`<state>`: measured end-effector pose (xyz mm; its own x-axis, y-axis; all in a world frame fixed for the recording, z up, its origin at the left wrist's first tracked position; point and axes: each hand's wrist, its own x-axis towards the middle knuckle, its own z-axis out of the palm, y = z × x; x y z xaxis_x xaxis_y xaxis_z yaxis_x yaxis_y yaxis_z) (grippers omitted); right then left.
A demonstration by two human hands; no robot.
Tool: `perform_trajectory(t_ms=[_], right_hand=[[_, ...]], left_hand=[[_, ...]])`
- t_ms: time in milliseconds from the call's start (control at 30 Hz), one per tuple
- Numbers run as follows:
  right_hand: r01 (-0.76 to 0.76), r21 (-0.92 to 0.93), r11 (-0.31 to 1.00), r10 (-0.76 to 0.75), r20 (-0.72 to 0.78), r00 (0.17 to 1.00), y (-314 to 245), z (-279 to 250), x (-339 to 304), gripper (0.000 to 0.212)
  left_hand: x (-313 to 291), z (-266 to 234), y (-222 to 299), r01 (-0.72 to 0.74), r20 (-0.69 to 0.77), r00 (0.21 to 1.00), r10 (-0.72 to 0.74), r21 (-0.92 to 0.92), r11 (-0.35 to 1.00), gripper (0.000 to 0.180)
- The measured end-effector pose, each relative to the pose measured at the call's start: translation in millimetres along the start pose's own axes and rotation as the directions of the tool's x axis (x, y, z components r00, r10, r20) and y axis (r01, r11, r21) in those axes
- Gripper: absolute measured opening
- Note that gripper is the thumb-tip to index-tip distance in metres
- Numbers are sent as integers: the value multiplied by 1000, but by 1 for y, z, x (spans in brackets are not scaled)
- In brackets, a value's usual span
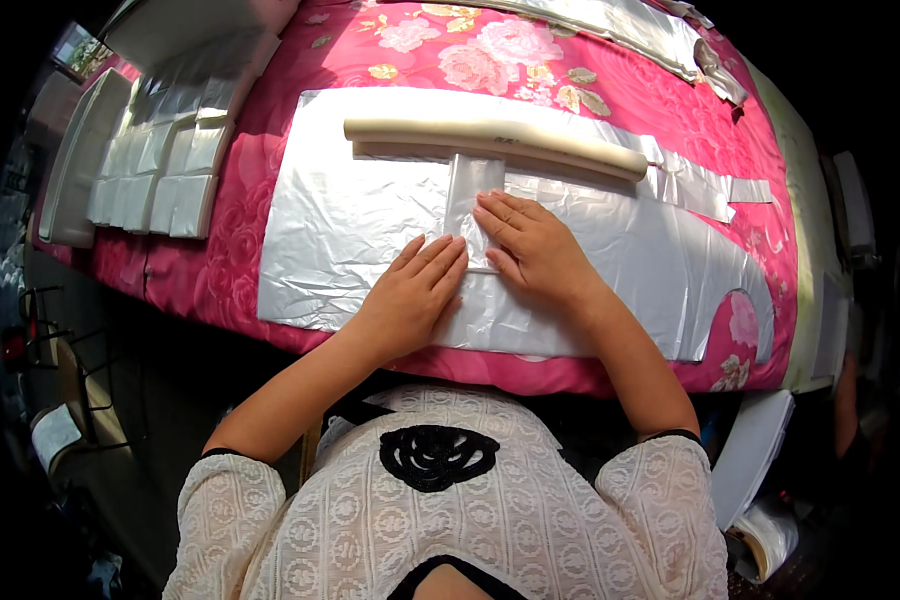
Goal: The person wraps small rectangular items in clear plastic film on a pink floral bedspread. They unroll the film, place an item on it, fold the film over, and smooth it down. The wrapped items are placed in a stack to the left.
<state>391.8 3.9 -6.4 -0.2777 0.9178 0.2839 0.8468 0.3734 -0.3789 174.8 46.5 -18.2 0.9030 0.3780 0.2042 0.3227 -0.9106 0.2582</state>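
A folded strip of whitish plastic film [473, 180] lies on top of a flat spread of white plastic bags [320, 230]. My left hand [417, 297] presses flat on the strip's left side, its fingers stretched out. On the strip's right side lies my right hand [535, 245], also flat, thumb pointing toward the left hand. Neither hand grips anything. Just beyond the strip, a cream-coloured tube [490, 135] rests crosswise on the bags. The bags' right end has a rounded cutout and handle-like strips.
A pink flowered cloth [230, 215] covers the table. At the left, a box [70, 190] stands beside stacked packs of folded bags [160, 160]. More plastic sheeting [610, 35] lies along the far edge. A roll of film [770, 540] is low at the right.
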Motion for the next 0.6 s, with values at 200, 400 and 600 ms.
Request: perform_trajectory(t_ms=[200, 400, 600], right_hand=[[2, 103, 995, -1, -5, 1000, 7, -5, 3, 41], [95, 105, 990, -89, -68, 994, 5, -6, 0, 31], [214, 64, 975, -207, -106, 973, -34, 5, -39, 25]], left_hand=[[13, 3, -10, -70, -193, 979, 73, 20, 997, 26], [11, -8, 2, -17, -214, 976, -39, -251, 968, 14], [-21, -32, 13, -231, -131, 971, 199, -305, 924, 54]])
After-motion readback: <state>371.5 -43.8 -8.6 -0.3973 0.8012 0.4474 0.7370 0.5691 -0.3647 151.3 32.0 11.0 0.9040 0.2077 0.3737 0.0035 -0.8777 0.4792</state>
